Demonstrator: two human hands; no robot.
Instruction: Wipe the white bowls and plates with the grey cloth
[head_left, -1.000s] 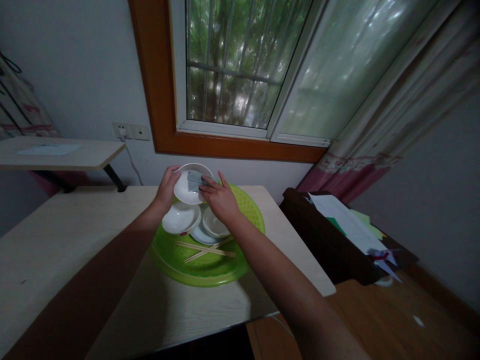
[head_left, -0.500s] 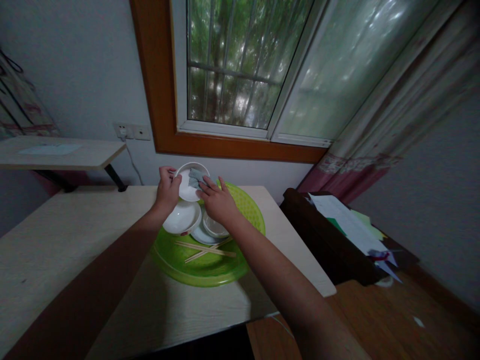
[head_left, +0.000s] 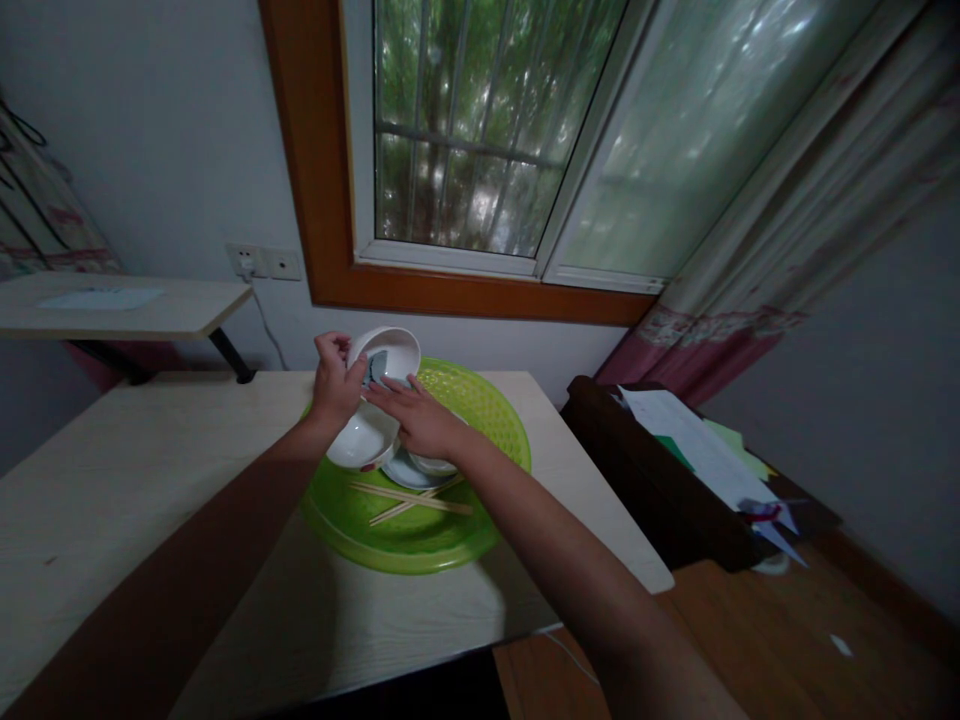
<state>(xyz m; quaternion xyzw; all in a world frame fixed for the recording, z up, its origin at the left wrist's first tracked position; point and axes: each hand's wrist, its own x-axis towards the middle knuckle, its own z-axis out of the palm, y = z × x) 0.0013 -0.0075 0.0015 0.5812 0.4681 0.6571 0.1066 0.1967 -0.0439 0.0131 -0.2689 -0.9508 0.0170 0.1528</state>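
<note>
My left hand [head_left: 336,380] grips a white bowl [head_left: 403,348] by its left rim, fingers behind and thumb in front, and holds it tilted above a green basket-like tray [head_left: 487,400]. A grey cloth [head_left: 377,366] lies against the bowl's inside. My right hand [head_left: 424,420], fingers stretched out together, presses the cloth near the bowl's lower rim. Below, a second white bowl [head_left: 360,437] sits in the tray. Beside it a third bowl [head_left: 431,466], mostly hidden by my right hand, rests on a white plate [head_left: 403,472]. Crossed wooden chopsticks [head_left: 412,497] lie in front.
The tray stands on a light wooden table [head_left: 180,480] against the wall below a window [head_left: 465,150]. A raised shelf [head_left: 165,310] is at the left. To the right, papers [head_left: 697,440] lie on a dark brown piece of furniture [head_left: 637,470].
My right hand has moved left and down across the bowl with the cloth, its fingers now nearer my left thumb. The held bowl has turned and tipped in my left hand.
</note>
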